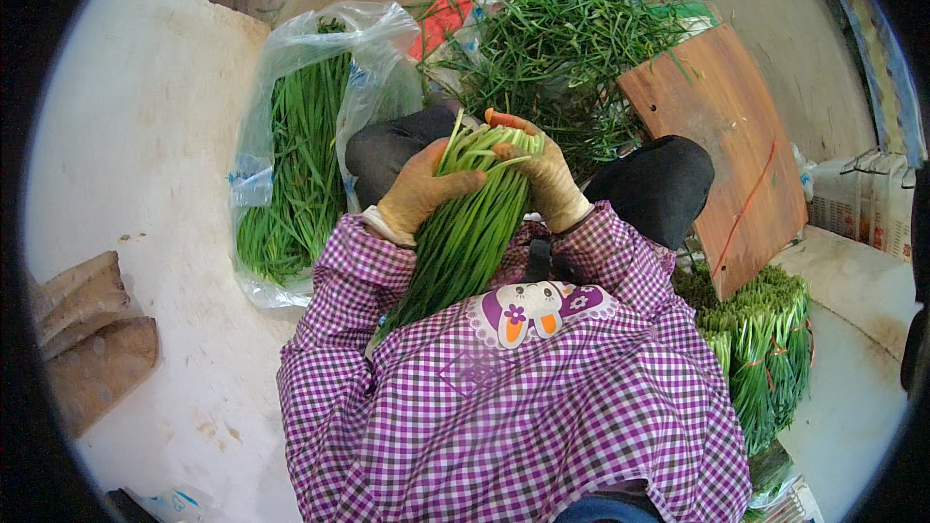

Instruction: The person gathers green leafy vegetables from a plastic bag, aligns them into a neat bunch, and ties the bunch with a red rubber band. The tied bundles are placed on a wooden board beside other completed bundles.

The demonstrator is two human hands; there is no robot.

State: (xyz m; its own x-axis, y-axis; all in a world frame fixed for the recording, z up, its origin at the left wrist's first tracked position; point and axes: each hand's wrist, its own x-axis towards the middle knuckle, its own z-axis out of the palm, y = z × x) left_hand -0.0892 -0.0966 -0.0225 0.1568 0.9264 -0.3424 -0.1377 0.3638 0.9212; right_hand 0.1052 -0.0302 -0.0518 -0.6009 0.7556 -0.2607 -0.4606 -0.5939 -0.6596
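Observation:
A thick bunch of green garlic chives (483,211) lies between my two gloved hands, pale stem ends up and leaves trailing down against my checked smock. My left hand (429,189) closes round its left side, thumb across the stems. On the right side, near the cut ends, my right hand (541,171) grips the same bunch; something orange covers one fingertip. A few stems stick out of the bunch at the top. Beyond my hands sits a heap of loose green leaves (559,43) on plastic. To the left, more long chives (305,160) lie in a clear plastic bag (254,123).
A wooden board (726,138) leans at the right, beside my knee, with a red tie strip (748,203) across it. Below it stand tied chive bundles (770,356). Torn brown cardboard (102,356) lies at the far left. Packaged goods (861,200) are at the right edge.

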